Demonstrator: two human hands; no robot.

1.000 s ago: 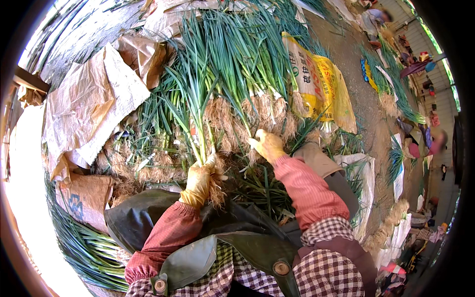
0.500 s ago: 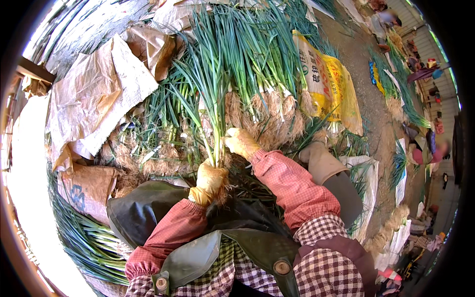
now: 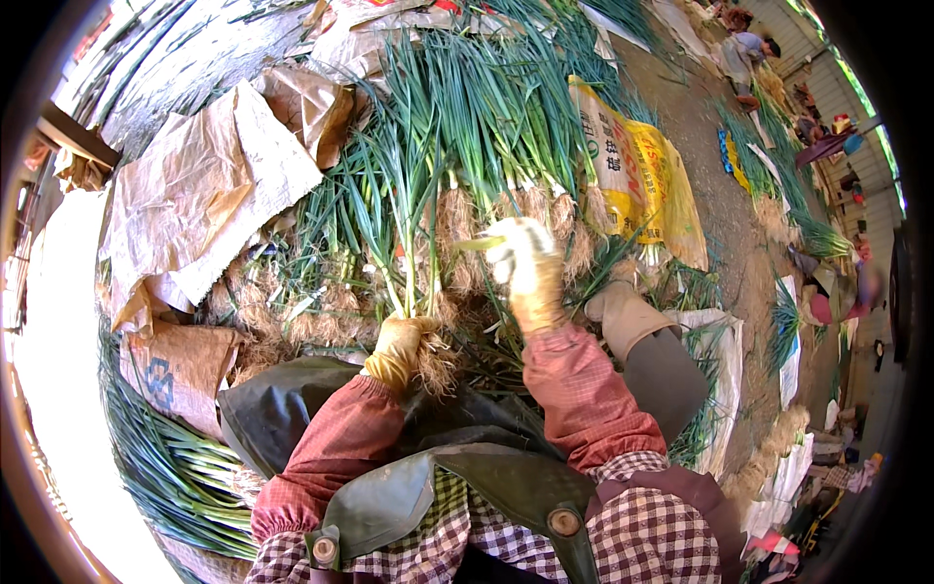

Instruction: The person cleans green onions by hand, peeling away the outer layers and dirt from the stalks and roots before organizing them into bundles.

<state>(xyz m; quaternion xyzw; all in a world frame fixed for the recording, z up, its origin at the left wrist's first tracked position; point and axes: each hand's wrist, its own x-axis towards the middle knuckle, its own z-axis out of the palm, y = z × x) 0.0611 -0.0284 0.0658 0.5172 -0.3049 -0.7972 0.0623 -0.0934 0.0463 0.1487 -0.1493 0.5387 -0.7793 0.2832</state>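
My left hand [image 3: 394, 352], in a yellowed work glove, is closed round the lower stems of a few green onions [image 3: 409, 255]. Their leaves point away from me, and their pale, stringy roots hang out beside the glove. To the right, my gloved right hand [image 3: 530, 277] is raised and smeared by motion. A short yellow-green leaf strip [image 3: 477, 243] sticks out leftward from its fingers. Just beyond lies a thick row of green onions [image 3: 486, 117], roots toward me, partly hidden by the right hand.
A creased tan sack [image 3: 195, 195] covers onions at left. Another pile of onions [image 3: 180, 467] lies at lower left. A yellow and white printed sack [image 3: 647, 185] lies at right, beyond my boot [image 3: 628, 316]. Other people, one a bending person [image 3: 747, 58], are at far right among more onions.
My right hand has left the held stems and swung right and slightly up, with a leaf strip in its fingers. The left hand keeps its hold, shifted slightly left.
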